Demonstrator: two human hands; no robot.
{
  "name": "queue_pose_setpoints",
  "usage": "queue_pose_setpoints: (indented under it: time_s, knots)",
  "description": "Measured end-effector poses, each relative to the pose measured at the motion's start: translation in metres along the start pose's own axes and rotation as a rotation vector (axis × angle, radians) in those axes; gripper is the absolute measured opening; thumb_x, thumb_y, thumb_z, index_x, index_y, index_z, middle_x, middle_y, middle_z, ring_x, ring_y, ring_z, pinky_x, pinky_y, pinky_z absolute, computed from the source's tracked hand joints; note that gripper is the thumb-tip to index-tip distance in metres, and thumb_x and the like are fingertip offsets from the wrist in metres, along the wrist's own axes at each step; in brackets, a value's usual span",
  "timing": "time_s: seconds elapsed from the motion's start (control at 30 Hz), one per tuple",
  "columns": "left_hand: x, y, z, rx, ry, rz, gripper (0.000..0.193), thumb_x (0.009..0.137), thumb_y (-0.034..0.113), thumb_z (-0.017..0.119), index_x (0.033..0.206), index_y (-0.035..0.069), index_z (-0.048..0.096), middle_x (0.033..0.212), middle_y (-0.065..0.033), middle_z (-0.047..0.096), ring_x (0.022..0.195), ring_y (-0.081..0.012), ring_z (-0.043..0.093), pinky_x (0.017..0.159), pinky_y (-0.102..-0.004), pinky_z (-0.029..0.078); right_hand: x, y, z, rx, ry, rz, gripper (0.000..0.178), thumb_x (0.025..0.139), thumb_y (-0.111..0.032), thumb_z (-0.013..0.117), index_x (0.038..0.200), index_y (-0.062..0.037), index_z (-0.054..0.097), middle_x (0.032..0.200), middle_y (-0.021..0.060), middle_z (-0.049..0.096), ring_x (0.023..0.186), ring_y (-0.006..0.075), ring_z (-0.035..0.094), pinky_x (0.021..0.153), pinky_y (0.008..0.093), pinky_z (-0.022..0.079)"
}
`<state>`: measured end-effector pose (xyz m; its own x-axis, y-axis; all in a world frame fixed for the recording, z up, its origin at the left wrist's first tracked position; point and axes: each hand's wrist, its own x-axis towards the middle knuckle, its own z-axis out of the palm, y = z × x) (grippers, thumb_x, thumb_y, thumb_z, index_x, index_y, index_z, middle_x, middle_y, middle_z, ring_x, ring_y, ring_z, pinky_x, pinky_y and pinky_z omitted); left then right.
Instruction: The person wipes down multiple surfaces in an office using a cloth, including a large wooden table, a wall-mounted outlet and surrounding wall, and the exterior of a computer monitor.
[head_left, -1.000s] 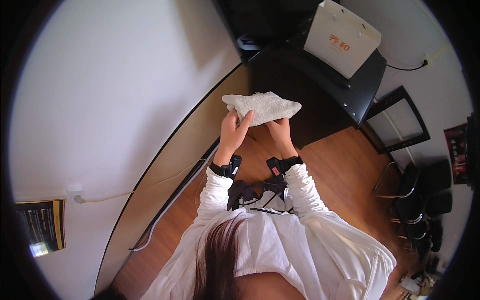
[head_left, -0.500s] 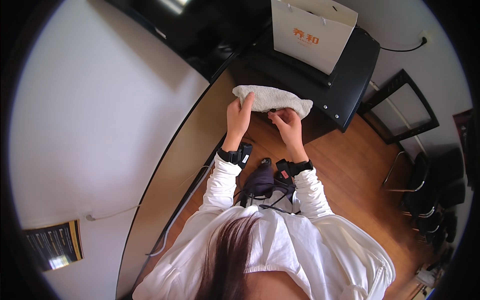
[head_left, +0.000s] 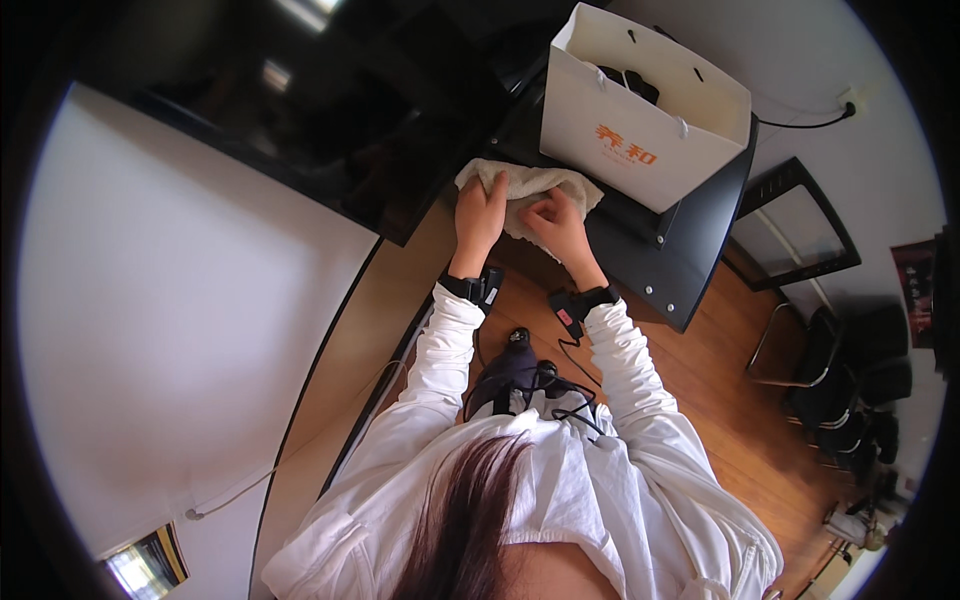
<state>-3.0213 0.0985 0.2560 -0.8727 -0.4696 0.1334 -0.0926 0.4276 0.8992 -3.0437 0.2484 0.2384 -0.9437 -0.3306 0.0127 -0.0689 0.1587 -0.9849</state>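
Note:
A pale grey-beige cloth (head_left: pixel 572 183) with a towel-like weave is stretched between my hands, just in front of the black table's edge. My left hand (head_left: pixel 479 222) grips its left end, thumb on top and the fingers mostly hidden behind the fabric. My right hand (head_left: pixel 562 236) is closed, its bent fingers pinching the cloth's front face nearer the right end. The fabric sags and folds between the hands, with a lower flap hanging below them. Black devices are strapped at both wrists; a cable runs from the right wrist device (head_left: pixel 566 312).
A white paper bag (head_left: pixel 640 140) with dark items inside stands on the black table (head_left: pixel 690 262). A large glossy black screen (head_left: pixel 300 110) is at the upper left. An empty-looking dark frame (head_left: pixel 800 225) leans by the right wall, near black chairs (head_left: pixel 835 385). Cables run along the left wall.
The cloth has gone from a rolled or folded strip to a looser, opened sheet. My right hand has shifted slightly left, closer to my left hand. The view has moved nearer the table.

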Motion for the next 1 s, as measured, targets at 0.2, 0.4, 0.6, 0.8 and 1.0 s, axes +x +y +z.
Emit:
queue_pose_setpoints:
  time_s: [0.2, 0.4, 0.6, 0.8, 1.0]
  knots:
    - [0.01, -0.009, 0.022, 0.368, 0.134, 0.281, 0.039, 0.086, 0.031, 0.061, 0.099, -0.006, 0.061, 0.102, -0.0202, 0.058, 0.099, -0.0399, 0.052, 0.085, -0.0478, 0.043, 0.012, 0.006, 0.009, 0.171, -0.027, 0.074, 0.033, 0.079, -0.004, 0.066, 0.105, 0.0085, 0.049, 0.078, 0.0111, 0.067, 0.071, 0.0168, 0.068, 0.06, 0.027, 0.052]
    - [0.009, -0.008, 0.027, 0.498, 0.125, 0.294, 0.036, 0.087, 0.028, 0.06, 0.099, -0.007, 0.061, 0.102, -0.0189, 0.057, 0.099, -0.0385, 0.052, 0.085, -0.0477, 0.044, 0.012, 0.005, 0.007, 0.19, -0.049, 0.067, 0.041, 0.078, -0.002, 0.066, 0.112, 0.011, 0.047, 0.081, 0.0133, 0.068, 0.071, 0.0175, 0.069, 0.061, 0.0274, 0.053]
    - [-0.004, -0.003, 0.035, 0.539, 0.1, 0.31, 0.036, 0.087, 0.027, 0.059, 0.1, -0.006, 0.061, 0.107, -0.0183, 0.056, 0.102, -0.0378, 0.05, 0.086, -0.0478, 0.043, -0.003, 0.005, -0.003, 0.007, -0.038, -0.018, 0.039, 0.073, -0.004, 0.07, 0.102, 0.0088, 0.048, 0.079, 0.0159, 0.068, 0.067, 0.0251, 0.068, 0.06, 0.0322, 0.053]
    - [-0.047, 0.02, 0.062, 0.555, 0.008, 0.238, 0.036, 0.087, 0.029, 0.058, 0.108, 0.0, 0.062, 0.116, -0.0152, 0.055, 0.111, -0.0361, 0.048, 0.089, -0.0495, 0.042, -0.059, 0.007, -0.041, -0.04, -0.094, -0.051, 0.066, 0.074, -0.005, 0.068, 0.13, 0.0096, 0.034, 0.076, 0.0149, 0.067, 0.068, 0.025, 0.067, 0.062, 0.0318, 0.052]
    - [-0.096, 0.053, 0.096, 0.469, -0.069, 0.208, 0.037, 0.087, 0.03, 0.057, 0.111, 0.002, 0.062, 0.117, -0.0161, 0.056, 0.11, -0.0383, 0.049, 0.093, -0.0479, 0.042, -0.105, 0.027, -0.099, 0.248, -0.181, 0.124, 0.073, 0.081, 0.002, 0.06, 0.143, 0.0062, 0.021, 0.097, 0.0117, 0.065, 0.074, 0.0152, 0.062, 0.066, 0.0255, 0.05]
